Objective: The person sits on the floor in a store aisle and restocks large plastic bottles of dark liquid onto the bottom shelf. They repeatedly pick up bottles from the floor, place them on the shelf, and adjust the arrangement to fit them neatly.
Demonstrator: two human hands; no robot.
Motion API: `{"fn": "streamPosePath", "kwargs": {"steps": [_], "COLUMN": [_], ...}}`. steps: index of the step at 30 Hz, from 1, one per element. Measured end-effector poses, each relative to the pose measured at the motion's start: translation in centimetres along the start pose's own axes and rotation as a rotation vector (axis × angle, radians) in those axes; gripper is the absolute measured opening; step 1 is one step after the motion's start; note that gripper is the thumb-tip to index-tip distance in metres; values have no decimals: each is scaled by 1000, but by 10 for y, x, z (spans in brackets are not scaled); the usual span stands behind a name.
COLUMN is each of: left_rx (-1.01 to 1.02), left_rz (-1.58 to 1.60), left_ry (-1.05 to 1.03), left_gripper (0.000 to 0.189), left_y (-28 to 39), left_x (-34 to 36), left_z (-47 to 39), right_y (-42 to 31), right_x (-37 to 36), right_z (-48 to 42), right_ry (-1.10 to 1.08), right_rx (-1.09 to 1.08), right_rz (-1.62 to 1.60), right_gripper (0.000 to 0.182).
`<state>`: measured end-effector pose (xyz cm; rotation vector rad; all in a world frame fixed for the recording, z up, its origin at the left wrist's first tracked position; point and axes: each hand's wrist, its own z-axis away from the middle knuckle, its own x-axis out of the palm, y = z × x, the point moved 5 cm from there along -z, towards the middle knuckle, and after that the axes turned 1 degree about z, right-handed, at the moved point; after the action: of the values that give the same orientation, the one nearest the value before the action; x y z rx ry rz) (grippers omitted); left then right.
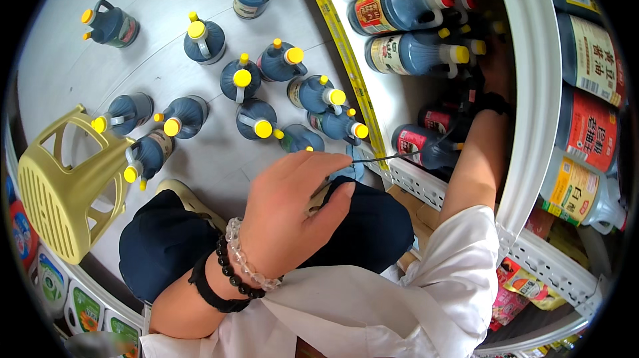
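Observation:
Above my knees, my left hand (294, 203) has its thumb and index finger apart with no bottle between them. A thin black cord (399, 156) runs from its index fingertip towards my right wrist; whether the hand grips it is unclear, as the other fingers are hidden. My right arm reaches into the shelf (387, 103), and my right hand (495, 66) is in deep shadow, its fingers not discernible. Near it stand a yellow-capped bottle (412, 53) and a red-capped bottle (397, 8), both of dark liquid. Closer to my forearm are pink-labelled bottles (414, 144).
Several handled bottles with yellow caps (242, 81) stand on the tiled floor (145, 63). A yellow plastic stool (70, 183) is at the left. A white shelf edge (534, 83) borders my right arm, with more bottles (594, 128) beyond. Green-labelled containers (86, 303) line the lower left.

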<state>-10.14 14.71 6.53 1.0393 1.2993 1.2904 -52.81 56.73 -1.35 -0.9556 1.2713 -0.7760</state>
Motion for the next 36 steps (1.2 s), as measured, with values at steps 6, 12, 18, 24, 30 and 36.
{"fn": "streamPosePath", "kwargs": {"steps": [6, 12, 18, 24, 30, 36], "left_rx": [-51, -37, -19, 27, 103, 160], "left_rz": [-115, -116, -100, -69, -59, -11], "left_ry": [36, 39, 29, 55, 64, 109], "left_gripper": [24, 25, 25, 26, 22, 23], "left_y": [-9, -8, -11, -16, -12, -6], "left_x": [-6, -3, -1, 2, 2, -3], "left_z": [5, -1, -2, 4, 12, 15], "right_y": [-96, -136, -105, -83, -88, -105], "right_x": [93, 108, 76, 98, 59, 62], "right_z": [26, 53, 24, 36, 38, 56], "right_ry": [90, 237, -36, -5, -185, 306], "right_rx": [68, -30, -102, 250, -261, -15], "right_rz": [189, 367, 883, -55, 785, 286], "right_gripper": [39, 41, 51, 55, 54, 41]}}
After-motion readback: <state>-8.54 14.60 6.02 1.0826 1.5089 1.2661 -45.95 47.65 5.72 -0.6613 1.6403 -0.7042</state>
